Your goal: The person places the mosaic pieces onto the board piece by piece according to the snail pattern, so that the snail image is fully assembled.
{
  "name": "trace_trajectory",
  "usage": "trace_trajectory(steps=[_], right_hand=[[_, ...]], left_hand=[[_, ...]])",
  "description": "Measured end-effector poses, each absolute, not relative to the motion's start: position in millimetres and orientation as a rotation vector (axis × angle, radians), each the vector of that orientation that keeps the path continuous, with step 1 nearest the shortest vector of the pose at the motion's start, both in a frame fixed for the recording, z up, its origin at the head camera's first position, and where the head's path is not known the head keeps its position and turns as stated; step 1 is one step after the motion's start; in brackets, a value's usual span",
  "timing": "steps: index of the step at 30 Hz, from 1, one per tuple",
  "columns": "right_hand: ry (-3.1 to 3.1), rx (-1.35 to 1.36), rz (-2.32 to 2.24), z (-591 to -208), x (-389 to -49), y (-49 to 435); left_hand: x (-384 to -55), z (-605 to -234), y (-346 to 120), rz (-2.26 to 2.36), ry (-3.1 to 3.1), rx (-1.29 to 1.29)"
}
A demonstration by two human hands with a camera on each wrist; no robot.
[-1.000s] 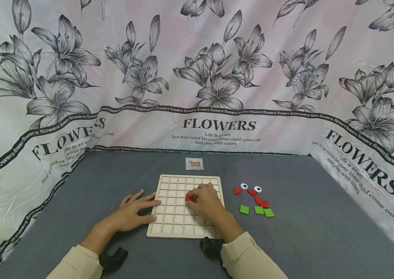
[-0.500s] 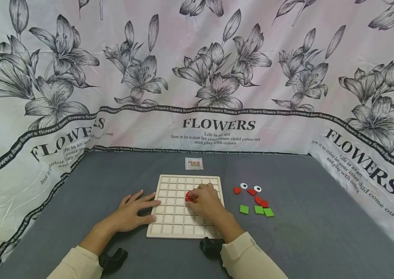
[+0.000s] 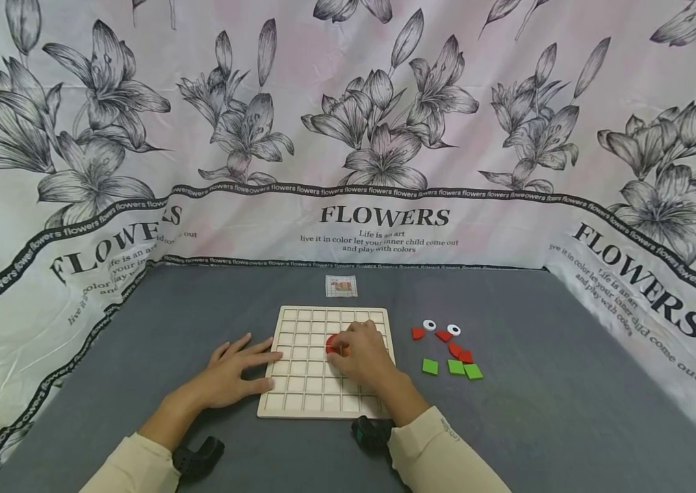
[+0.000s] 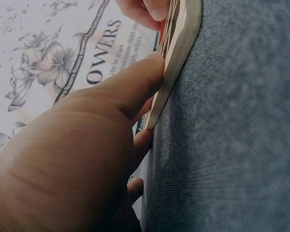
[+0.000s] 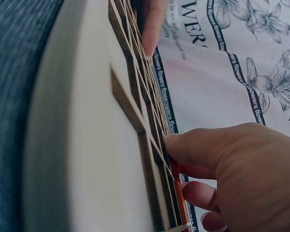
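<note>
A pale wooden grid board [image 3: 298,387] lies flat on the grey table. My left hand [image 3: 230,375] has its fingers spread along the board's left side, thumb and fingertips at the edge. Over the upper right cells is my right hand [image 3: 365,357], fingers curled down and thumb tip on the grid. It pinches at a red tile [image 3: 330,344], most of which it covers. In the right wrist view an orange tile [image 5: 179,195] sits in the grid under the fingers, next to a bit of red [image 5: 174,168].
Right of the board lie several red tiles [image 3: 443,335], green square tiles [image 3: 430,366] and two white eye pieces [image 3: 454,330]. A small picture card [image 3: 341,286] lies behind the board. A flower-printed curtain [image 3: 384,226] borders the table.
Both hands stay in nearly the same place on the board. The whole head view has shifted up slightly.
</note>
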State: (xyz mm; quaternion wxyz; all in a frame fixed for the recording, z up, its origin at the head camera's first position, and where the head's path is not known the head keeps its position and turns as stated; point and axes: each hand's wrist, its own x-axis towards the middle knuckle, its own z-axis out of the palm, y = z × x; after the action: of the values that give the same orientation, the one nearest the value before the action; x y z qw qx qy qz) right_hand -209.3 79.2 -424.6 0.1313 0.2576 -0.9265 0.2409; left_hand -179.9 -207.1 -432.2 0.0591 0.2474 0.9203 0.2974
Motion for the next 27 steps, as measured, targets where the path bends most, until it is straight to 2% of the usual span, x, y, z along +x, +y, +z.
trace_trajectory(steps=[6,13,18,27], right_hand=[[-2.674,0.732,0.741,-422.8,-211.4,78.1],[-2.558,0.707,0.997,-407.1,-211.3,89.3],[-2.518,0.645,1.092,-389.2,-205.7,113.7],[-2.5,0.513,0.893,-364.2,-195.3,182.0]], left_hand=[[-180.0,-430.3,-207.6,0.901,2.787,0.734],[-179.9,-431.4,-205.0,0.903,2.782,0.749],[-179.6,-432.5,-203.7,0.901,2.781,0.757],[-178.3,-432.6,-207.8,0.912,2.795,0.765]])
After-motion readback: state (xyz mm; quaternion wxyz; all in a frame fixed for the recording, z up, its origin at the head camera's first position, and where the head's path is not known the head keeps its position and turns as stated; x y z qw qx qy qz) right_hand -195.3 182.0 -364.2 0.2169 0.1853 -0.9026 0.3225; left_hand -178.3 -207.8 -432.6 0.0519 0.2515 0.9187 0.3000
